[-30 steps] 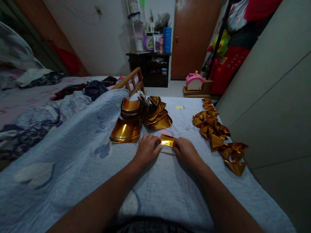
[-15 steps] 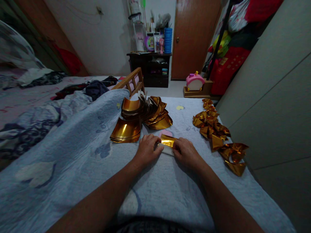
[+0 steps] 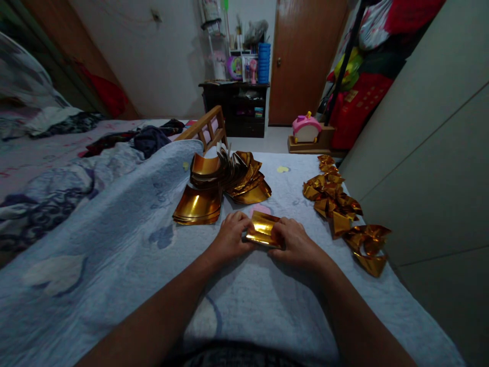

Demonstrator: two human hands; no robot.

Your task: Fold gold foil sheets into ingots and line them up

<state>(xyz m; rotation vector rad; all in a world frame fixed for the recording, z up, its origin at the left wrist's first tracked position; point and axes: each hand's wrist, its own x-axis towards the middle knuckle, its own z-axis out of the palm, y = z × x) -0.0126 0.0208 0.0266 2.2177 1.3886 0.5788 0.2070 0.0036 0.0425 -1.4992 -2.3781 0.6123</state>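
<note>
Between my two hands lies a sheet of gold foil paper (image 3: 263,228), its shiny side up and its near edge curled over. My left hand (image 3: 235,233) grips the sheet's left end with thumb and fingers. On the right end, my right hand (image 3: 292,238) is closed with its fingers bent over the paper. Beyond my left hand, a fanned stack of gold foil sheets (image 3: 198,204) rests on the bed. Over to the right is a row of folded gold foil pieces (image 3: 330,196).
A pale blue bedspread (image 3: 252,306) with heart patterns lies under everything. At its far left corner stands a wooden bed rail (image 3: 202,127). A grey cabinet (image 3: 431,168) borders the right side. A pink toy (image 3: 306,128) and a dark shelf unit (image 3: 235,109) stand beyond the bed.
The sheet's near part showed a pale underside before; now gold faces up across it. My fingers have shifted slightly on both ends. The stack and the folded pieces stay put.
</note>
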